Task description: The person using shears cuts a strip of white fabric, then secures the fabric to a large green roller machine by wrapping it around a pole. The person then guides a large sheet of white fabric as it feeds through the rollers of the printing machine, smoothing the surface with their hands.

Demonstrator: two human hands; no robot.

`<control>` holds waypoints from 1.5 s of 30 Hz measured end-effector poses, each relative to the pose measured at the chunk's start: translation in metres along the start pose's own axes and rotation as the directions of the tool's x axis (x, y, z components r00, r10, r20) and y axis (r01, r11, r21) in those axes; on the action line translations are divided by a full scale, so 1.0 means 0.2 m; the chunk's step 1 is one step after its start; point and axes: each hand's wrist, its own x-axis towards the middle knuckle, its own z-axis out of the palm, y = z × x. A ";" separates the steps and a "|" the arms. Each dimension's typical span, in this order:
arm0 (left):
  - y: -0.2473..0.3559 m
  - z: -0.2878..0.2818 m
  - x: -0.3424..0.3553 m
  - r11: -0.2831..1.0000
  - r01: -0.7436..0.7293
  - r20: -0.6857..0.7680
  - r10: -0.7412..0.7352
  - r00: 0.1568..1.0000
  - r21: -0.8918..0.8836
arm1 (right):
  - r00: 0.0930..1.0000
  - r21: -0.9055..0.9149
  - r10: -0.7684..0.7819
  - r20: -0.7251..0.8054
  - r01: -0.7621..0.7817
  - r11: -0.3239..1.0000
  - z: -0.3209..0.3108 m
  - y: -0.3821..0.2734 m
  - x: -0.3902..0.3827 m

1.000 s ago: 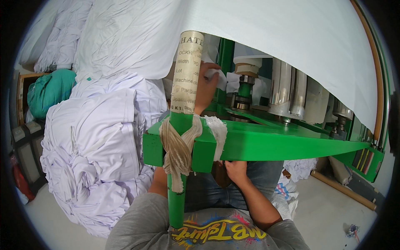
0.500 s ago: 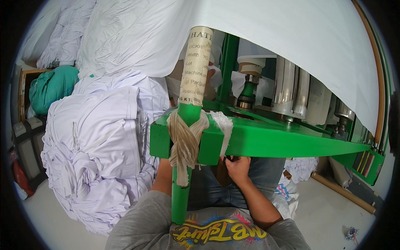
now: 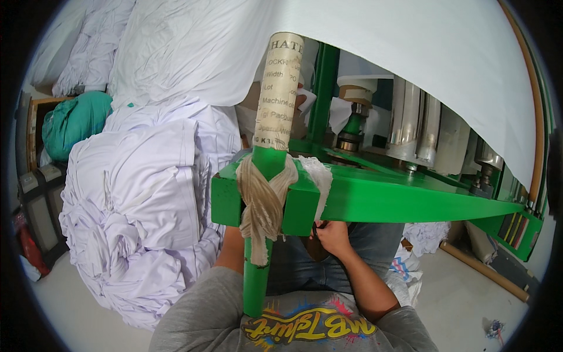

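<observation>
A green metal frame [image 3: 410, 196] carries an upright tube wrapped in printed cream paper [image 3: 275, 94], with beige cloth strips [image 3: 264, 199] knotted around its foot. Behind that tube, a little of my left hand [image 3: 302, 97] shows near white scraps; its fingers are mostly hidden. My right hand [image 3: 331, 234] is closed just under the frame's arm, around a small dark thing that I cannot make out. A white sheet [image 3: 399, 29] stretches over steel rollers [image 3: 402, 123] on the machine.
Heaped white fabric [image 3: 129, 188] fills the left side beside a green cloth bundle [image 3: 76, 123]. A long cardboard roll [image 3: 484, 270] lies on the grey floor [image 3: 451, 311] at the right, near more white fabric [image 3: 428, 232].
My left hand, clearly visible beside the tube a second ago, is now mostly behind it. The tube and frame appear farther right and higher in view; my right hand stays low.
</observation>
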 end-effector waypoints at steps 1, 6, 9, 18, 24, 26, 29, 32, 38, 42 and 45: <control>-0.01 0.00 0.00 1.000 -0.015 0.005 0.015 1.000 0.018 | 0.999 -0.020 -0.037 -0.005 0.037 0.999 0.01 -0.02 0.00; -0.05 0.00 0.02 0.995 0.006 0.053 -0.011 0.999 0.103 | 0.993 -0.161 -0.082 -0.086 0.068 0.985 0.00 0.12 0.02; -0.11 -0.02 0.01 0.990 -0.010 -0.065 0.019 0.998 0.143 | 0.994 -0.119 -0.102 -0.047 0.095 0.988 -0.01 0.12 0.02; -0.22 0.02 0.07 0.955 0.067 0.126 -0.107 0.986 0.288 | 0.986 0.325 -0.019 0.165 -0.037 0.945 0.00 0.01 0.02; 0.00 0.05 0.00 0.887 0.337 0.237 -0.271 0.933 -0.315 | 0.983 0.342 -0.022 0.183 -0.043 0.939 -0.03 0.03 0.02; -0.01 0.04 0.01 0.889 0.346 0.240 -0.281 0.929 -0.301 | 0.985 0.322 -0.037 0.169 -0.020 0.947 -0.03 0.03 0.02; -0.02 0.07 -0.01 0.895 0.331 0.106 -0.314 0.943 -0.299 | 0.990 0.275 -0.064 0.126 0.027 0.961 -0.04 0.02 0.01; -0.08 0.04 0.02 0.876 0.324 0.226 -0.256 0.940 -0.357 | 0.996 0.141 -0.070 0.059 0.061 0.988 -0.03 0.13 0.03; -0.10 0.02 0.01 0.976 0.196 0.171 -0.178 0.969 -0.093 | 0.994 0.087 -0.082 0.069 0.076 0.993 -0.02 0.09 0.02; 0.00 0.03 -0.03 0.983 0.050 0.155 -0.078 0.985 0.177 | 0.994 0.022 -0.088 0.059 0.087 0.996 -0.03 0.15 0.02; -0.11 -0.02 -0.01 0.970 -0.168 0.228 0.126 0.966 0.175 | 0.995 0.015 -0.100 0.008 0.100 0.995 -0.02 0.27 0.05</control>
